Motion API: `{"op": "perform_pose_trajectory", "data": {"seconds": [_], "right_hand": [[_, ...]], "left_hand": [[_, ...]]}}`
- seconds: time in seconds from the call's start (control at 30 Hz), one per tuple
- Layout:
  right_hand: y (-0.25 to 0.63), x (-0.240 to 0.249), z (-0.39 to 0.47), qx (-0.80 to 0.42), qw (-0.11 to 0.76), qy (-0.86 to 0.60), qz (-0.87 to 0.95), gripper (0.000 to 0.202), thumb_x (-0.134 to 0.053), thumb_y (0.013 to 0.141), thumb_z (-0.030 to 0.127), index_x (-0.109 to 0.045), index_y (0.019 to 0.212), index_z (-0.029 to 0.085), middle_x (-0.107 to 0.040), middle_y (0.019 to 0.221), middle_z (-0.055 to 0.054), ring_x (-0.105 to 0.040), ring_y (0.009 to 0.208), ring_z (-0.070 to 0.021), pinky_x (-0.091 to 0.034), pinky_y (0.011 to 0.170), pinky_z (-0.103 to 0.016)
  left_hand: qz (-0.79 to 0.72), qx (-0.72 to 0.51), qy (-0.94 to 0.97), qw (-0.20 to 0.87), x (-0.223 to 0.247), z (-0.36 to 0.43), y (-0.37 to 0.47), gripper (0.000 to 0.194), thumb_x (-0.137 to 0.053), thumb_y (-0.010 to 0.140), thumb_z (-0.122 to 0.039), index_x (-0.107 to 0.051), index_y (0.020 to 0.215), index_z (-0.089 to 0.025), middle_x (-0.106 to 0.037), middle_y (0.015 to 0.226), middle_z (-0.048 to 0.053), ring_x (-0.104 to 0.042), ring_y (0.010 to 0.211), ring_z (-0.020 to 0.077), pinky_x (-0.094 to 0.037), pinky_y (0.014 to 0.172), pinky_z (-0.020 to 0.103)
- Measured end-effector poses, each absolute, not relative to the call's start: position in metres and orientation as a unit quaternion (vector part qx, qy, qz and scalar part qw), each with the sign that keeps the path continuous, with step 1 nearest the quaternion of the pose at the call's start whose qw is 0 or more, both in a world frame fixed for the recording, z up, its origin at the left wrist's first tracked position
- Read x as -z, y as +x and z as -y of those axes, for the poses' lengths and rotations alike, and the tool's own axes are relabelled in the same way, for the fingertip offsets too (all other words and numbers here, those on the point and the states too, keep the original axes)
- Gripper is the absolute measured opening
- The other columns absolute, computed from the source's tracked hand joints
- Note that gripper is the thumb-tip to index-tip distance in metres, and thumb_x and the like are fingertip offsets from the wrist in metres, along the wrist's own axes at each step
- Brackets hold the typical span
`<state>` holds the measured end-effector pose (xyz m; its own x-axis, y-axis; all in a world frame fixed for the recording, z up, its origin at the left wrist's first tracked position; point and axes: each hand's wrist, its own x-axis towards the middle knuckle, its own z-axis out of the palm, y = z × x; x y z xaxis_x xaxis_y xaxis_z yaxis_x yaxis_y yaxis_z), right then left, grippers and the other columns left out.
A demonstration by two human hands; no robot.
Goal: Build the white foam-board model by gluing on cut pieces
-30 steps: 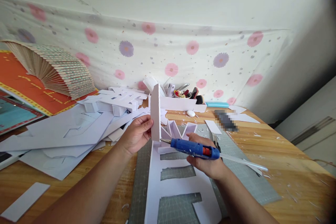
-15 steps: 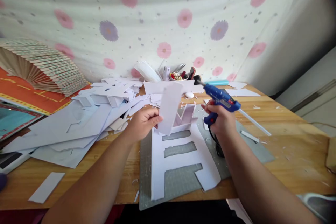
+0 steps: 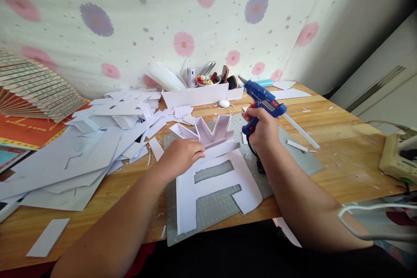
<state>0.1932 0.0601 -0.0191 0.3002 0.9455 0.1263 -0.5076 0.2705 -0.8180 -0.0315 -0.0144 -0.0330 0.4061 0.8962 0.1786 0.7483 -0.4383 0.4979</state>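
Observation:
My right hand (image 3: 264,129) is wrapped round the handle of a blue hot glue gun (image 3: 262,99), its nozzle up and to the left. A clear glue stick (image 3: 301,131) sticks out of the gun's back. My left hand (image 3: 182,158) pinches the left end of a white board strip (image 3: 220,151). The strip lies along the upper part of a white cut-out letter shape (image 3: 216,180); whether it touches is hard to tell. Just beyond stand white raised walls (image 3: 213,132) in a zigzag. The letter shape rests on a grey cutting mat (image 3: 216,209).
White board offcuts (image 3: 97,152) are heaped at the left, beside a folding fan (image 3: 35,87). A white box (image 3: 195,97) with small tools stands at the back. A power strip (image 3: 399,156) sits at the right edge. One loose white strip (image 3: 48,236) lies front left.
My left hand has lowered the white strip from upright above the letter shape down to its upper part. The glue gun stays raised in my right hand. The camera view has shifted.

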Motion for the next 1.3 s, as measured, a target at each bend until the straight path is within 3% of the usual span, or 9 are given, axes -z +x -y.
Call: {"op": "perform_pose_trajectory", "data": {"seconds": [0.47,0.67,1.03,1.3], "right_hand": [[0.1946,0.0157,-0.0594,-0.492,0.717,-0.355,0.343,0.013,-0.066,0.052,0.021,-0.059,0.064,0.019,-0.055,0.062,0.004,-0.048,0.053,-0.008,-0.039,0.049,-0.022],[0.1946,0.0171,-0.0588,-0.486,0.713,-0.353,0.363,0.012,-0.065,0.054,0.021,-0.059,0.064,0.019,-0.055,0.062,0.004,-0.048,0.053,-0.0077,-0.039,0.051,-0.022],[0.1935,0.0178,-0.0573,-0.49,0.714,-0.353,0.353,0.01,-0.068,0.052,0.018,-0.061,0.06,0.018,-0.058,0.06,0.004,-0.048,0.053,-0.0073,-0.038,0.051,-0.021],[0.1926,0.0197,-0.0576,-0.481,0.713,-0.357,0.365,0.009,-0.068,0.053,0.018,-0.062,0.059,0.019,-0.058,0.061,0.004,-0.049,0.054,-0.0086,-0.039,0.051,-0.022]], "left_hand": [[-0.475,-0.114,0.871,0.057,0.0315,0.0168,-0.0315,0.03,-0.052,0.093,-0.028,-0.064,0.067,-0.02,-0.06,0.066,0.001,-0.054,0.065,0.0168,-0.027,0.057,0.027],[-0.474,-0.108,0.872,0.059,0.0341,0.0166,-0.0342,0.027,-0.053,0.091,-0.027,-0.067,0.07,-0.021,-0.064,0.069,0.002,-0.055,0.066,0.0171,-0.027,0.057,0.027],[-0.477,-0.138,0.862,0.101,0.0293,0.0188,-0.0314,0.026,-0.059,0.086,-0.022,-0.059,0.06,-0.02,-0.055,0.062,0.001,-0.047,0.06,0.0166,-0.021,0.055,0.028],[-0.472,-0.099,0.874,0.067,0.0324,0.0185,-0.0334,0.024,-0.055,0.09,-0.024,-0.063,0.067,-0.019,-0.06,0.067,0.002,-0.053,0.065,0.0173,-0.028,0.057,0.028]]}}
